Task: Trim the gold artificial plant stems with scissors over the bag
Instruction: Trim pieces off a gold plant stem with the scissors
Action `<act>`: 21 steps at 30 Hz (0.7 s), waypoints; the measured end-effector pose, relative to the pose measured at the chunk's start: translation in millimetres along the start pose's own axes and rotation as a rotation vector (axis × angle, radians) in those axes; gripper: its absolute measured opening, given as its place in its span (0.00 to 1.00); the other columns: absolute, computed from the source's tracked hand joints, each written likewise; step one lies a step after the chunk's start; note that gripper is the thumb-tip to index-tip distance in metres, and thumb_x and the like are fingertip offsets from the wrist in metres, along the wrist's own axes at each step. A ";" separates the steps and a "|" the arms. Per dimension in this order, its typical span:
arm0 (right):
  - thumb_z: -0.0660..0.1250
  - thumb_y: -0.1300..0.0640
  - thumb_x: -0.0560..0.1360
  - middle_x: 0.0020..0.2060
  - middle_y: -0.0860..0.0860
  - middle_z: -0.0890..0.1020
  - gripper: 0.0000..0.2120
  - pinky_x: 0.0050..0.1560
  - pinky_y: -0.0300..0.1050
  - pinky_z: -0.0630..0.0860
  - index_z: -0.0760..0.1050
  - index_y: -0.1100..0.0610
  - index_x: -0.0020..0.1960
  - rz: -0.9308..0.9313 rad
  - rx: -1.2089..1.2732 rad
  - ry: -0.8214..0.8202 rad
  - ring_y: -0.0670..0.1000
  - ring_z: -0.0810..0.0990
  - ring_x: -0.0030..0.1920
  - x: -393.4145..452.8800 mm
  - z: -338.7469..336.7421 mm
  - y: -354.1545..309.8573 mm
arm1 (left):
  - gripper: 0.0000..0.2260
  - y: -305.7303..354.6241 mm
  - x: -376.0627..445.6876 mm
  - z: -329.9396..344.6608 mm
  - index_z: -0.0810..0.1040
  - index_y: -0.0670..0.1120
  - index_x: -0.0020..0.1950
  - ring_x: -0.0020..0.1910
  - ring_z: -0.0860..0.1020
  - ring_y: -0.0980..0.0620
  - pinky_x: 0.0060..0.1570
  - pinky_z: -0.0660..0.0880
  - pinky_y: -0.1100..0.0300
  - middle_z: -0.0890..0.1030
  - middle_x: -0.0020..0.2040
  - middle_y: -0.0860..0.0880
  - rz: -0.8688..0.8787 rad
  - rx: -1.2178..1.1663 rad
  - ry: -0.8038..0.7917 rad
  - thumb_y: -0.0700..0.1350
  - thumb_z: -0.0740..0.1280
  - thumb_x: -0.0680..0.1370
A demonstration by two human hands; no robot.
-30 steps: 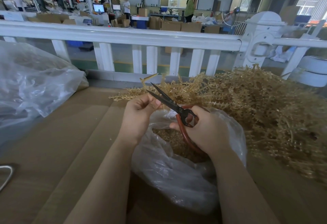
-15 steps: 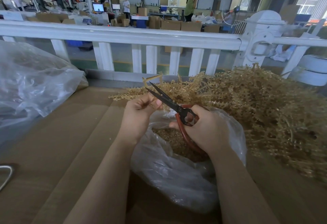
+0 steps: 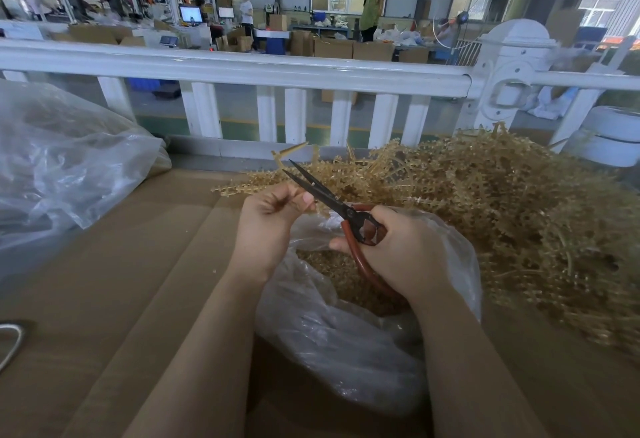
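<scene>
My left hand (image 3: 272,218) pinches a gold plastic stem (image 3: 286,155) whose forked tip pokes up past the scissor blades. My right hand (image 3: 403,247) grips red-handled scissors (image 3: 332,200); the dark blades are slightly parted, pointing up-left beside the stem. Both hands hover over a clear plastic bag (image 3: 339,337) holding gold trimmings. A large heap of gold artificial plant stems (image 3: 502,216) lies to the right and behind.
The brown cardboard-covered table (image 3: 114,282) spreads to the left. A big crumpled clear bag (image 3: 62,167) sits at far left. A white railing (image 3: 242,70) runs along the table's back edge, with people and boxes beyond. A metal loop (image 3: 10,340) shows at the left edge.
The stem's tip has shifted slightly in my left hand and the scissor blades stay near it, slightly parted. Both hands hold nearly the same place over the bag.
</scene>
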State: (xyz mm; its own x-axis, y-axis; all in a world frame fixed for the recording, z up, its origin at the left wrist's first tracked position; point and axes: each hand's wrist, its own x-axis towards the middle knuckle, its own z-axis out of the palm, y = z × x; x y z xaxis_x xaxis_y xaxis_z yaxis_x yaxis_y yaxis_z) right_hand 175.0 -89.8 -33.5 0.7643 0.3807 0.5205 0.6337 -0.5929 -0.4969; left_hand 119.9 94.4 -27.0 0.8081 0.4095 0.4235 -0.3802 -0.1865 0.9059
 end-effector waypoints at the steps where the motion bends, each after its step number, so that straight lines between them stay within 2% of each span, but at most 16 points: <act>1: 0.61 0.20 0.62 0.35 0.38 0.82 0.32 0.37 0.33 0.77 0.81 0.39 0.55 -0.002 0.003 0.003 0.37 0.78 0.38 0.1 0.1 0.1 | 0.09 0.4 -0.1 0.1 0.80 0.38 0.40 0.40 0.78 0.49 0.49 0.76 0.51 0.81 0.38 0.46 -0.002 0.001 0.008 0.37 0.67 0.79; 4: 0.63 0.20 0.62 0.35 0.37 0.81 0.30 0.35 0.28 0.74 0.81 0.38 0.55 -0.010 0.025 0.007 0.33 0.77 0.39 0.0 0.3 0.7 | 0.08 1.1 -0.3 0.3 0.80 0.38 0.40 0.40 0.78 0.50 0.49 0.76 0.50 0.81 0.37 0.46 -0.005 0.014 0.013 0.37 0.67 0.79; 7: 0.63 0.20 0.62 0.33 0.36 0.79 0.30 0.33 0.28 0.73 0.81 0.39 0.53 -0.017 0.025 0.018 0.33 0.76 0.37 0.0 1.5 1.5 | 0.08 0.8 -0.2 0.6 0.80 0.37 0.40 0.40 0.78 0.51 0.48 0.75 0.52 0.81 0.37 0.47 -0.005 0.012 0.008 0.37 0.67 0.79; 10: 0.63 0.20 0.62 0.32 0.35 0.78 0.31 0.37 0.26 0.73 0.81 0.39 0.54 -0.023 0.044 0.024 0.31 0.75 0.36 0.3 3.5 2.8 | 0.08 0.6 -0.3 0.6 0.79 0.36 0.41 0.40 0.77 0.52 0.48 0.75 0.55 0.81 0.38 0.47 -0.003 0.007 -0.001 0.37 0.67 0.80; 12: 0.60 0.19 0.62 0.31 0.36 0.77 0.33 0.36 0.26 0.72 0.82 0.41 0.52 -0.024 0.042 0.021 0.33 0.76 0.35 0.4 4.9 4.0 | 0.08 0.9 -0.6 0.1 0.79 0.36 0.41 0.40 0.77 0.52 0.48 0.75 0.57 0.81 0.37 0.47 -0.002 -0.001 -0.005 0.37 0.67 0.80; 15: 0.60 0.18 0.61 0.30 0.37 0.76 0.34 0.32 0.28 0.71 0.82 0.42 0.50 -0.011 0.046 0.015 0.35 0.77 0.37 0.4 5.6 5.7 | 0.08 0.9 -0.3 0.2 0.79 0.35 0.42 0.41 0.77 0.49 0.50 0.75 0.51 0.81 0.39 0.41 0.002 -0.005 -0.005 0.37 0.67 0.79; 17: 0.63 0.20 0.62 0.31 0.35 0.77 0.31 0.34 0.27 0.71 0.81 0.41 0.51 -0.016 0.044 0.012 0.33 0.77 0.39 0.6 5.3 6.3 | 0.09 1.1 0.2 0.6 0.79 0.35 0.42 0.41 0.77 0.48 0.51 0.75 0.49 0.80 0.40 0.39 -0.005 -0.011 -0.004 0.37 0.67 0.80; 19: 0.69 0.24 0.64 0.32 0.33 0.77 0.24 0.36 0.25 0.71 0.81 0.39 0.51 -0.019 0.080 0.005 0.32 0.78 0.41 0.0 5.4 6.5 | 0.09 0.6 1.0 0.6 0.79 0.36 0.41 0.41 0.77 0.49 0.51 0.75 0.50 0.80 0.38 0.43 -0.029 -0.026 0.002 0.38 0.67 0.80; 21: 0.71 0.26 0.65 0.31 0.33 0.77 0.15 0.35 0.24 0.70 0.77 0.34 0.44 -0.014 0.123 -0.010 0.31 0.77 0.41 -0.7 5.5 5.4 | 0.09 -1.3 2.1 0.7 0.80 0.38 0.40 0.40 0.77 0.52 0.51 0.75 0.52 0.81 0.37 0.47 -0.070 -0.050 0.005 0.38 0.67 0.79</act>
State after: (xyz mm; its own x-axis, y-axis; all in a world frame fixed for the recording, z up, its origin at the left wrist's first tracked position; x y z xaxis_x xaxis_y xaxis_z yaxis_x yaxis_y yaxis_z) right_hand 178.6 -89.3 -40.4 0.7558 0.3961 0.5213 0.6540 -0.4963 -0.5710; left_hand 122.4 94.9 -27.3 0.8312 0.4242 0.3594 -0.3453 -0.1128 0.9317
